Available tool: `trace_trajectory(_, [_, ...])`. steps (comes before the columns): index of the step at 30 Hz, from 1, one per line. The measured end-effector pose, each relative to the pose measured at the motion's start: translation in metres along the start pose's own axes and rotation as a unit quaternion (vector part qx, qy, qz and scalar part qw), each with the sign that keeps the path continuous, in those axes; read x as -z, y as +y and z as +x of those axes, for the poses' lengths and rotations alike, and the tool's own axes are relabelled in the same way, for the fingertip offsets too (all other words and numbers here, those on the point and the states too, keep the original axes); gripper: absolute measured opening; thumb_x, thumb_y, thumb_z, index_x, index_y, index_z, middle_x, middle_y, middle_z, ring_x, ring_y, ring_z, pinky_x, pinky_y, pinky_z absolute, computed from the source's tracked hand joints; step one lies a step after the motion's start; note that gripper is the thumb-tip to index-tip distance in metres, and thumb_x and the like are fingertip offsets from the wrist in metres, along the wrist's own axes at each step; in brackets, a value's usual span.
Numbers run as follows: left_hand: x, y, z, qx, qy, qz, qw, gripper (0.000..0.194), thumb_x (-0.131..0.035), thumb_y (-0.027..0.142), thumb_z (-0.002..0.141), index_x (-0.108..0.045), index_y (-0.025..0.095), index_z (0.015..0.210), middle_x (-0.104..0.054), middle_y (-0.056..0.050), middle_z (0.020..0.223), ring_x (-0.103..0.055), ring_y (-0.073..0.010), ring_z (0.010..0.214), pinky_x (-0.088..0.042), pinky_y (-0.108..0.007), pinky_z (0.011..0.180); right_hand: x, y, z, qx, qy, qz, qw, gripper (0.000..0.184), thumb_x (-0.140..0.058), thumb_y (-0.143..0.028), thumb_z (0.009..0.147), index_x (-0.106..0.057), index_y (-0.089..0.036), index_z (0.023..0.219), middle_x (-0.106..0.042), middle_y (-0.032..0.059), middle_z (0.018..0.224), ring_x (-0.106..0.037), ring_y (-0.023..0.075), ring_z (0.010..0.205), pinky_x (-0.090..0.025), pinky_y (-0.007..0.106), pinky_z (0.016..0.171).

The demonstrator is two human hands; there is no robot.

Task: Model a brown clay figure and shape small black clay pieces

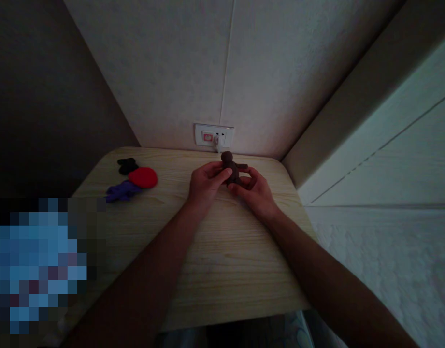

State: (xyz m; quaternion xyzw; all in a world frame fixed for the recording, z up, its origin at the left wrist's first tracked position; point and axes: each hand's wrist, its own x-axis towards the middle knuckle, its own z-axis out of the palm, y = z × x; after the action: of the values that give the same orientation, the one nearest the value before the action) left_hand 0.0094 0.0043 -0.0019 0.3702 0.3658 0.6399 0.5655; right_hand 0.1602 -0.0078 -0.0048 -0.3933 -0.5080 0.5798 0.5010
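A small brown clay figure (234,169) with a round head is held upright between my hands near the table's far edge. My left hand (207,181) closes on its body from the left, the thumb pressed across the front. From the right, my right hand (254,191) pinches the lower part of the figure, and one stubby arm sticks out above those fingers. The fingertips behind the figure are partly hidden. To the left on the table lie a flat red clay disc (144,178), a purple clay lump (123,191) and a black clay piece (127,166).
The light wooden table (222,270) has rounded corners and meets the wall at the back. A wall socket (214,136) with a plug in it sits just behind the figure. A pale cabinet (381,125) stands on the right. A blurred blue patch (37,261) covers the lower left.
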Motion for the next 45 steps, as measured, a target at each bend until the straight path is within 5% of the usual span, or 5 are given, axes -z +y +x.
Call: trace_trajectory(45, [0.0002,0.0010,0.0003,0.004,0.014,0.022,1.000,0.034,-0.092,0.031,0.061,-0.081,0.014,0.088,-0.081,-0.008,0.087,-0.074,-0.0191,0.075,-0.059,-0.032,0.075,-0.0017,-0.0005,-0.0021,0.009,-0.003,-0.036,0.999,0.073,-0.098,-0.035,0.063,-0.057,-0.025,0.122,-0.078,-0.0034,0.079,-0.068,0.0134,0.067,-0.050,0.026,0.064])
